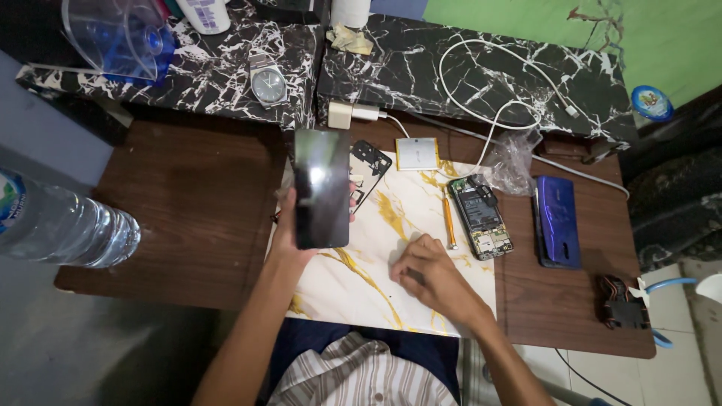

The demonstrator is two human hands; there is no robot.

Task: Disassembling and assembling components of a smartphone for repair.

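1. Nearest me, at the bottom centre of the frame, I see a striped shirt (359, 372) and both bare forearms reaching up onto the work surface.
2. My right hand (425, 272) rests low and centre on the white-and-gold marbled mat (398, 218), fingers curled loosely with the tips pressed to the mat; I cannot tell whether anything small sits under them.
3. My left hand (289, 229) is left of centre, gripping a dark phone screen panel (322, 188) from behind and holding it upright above the mat's left edge, its glossy face toward me.
4. Just behind the panel lies a black inner phone frame (372, 167), partly hidden.
5. Right of my right hand, an orange-handled tool (449, 222) lies on the mat, just beside an opened phone body (481, 216) with its circuit board showing.
6. Further right, on the brown wooden table (195, 203), lies a blue phone back cover (557, 220).
7. At the left edge a clear water bottle (64, 225) lies on its side.
8. Above the mat sit a flat pale battery (417, 153) and a crumpled clear plastic bag (514, 162).
9. Farthest, on the black marbled shelf (421, 68), a white cable (496, 83) loops at upper right and a wristwatch (268, 84) sits at upper centre-left.
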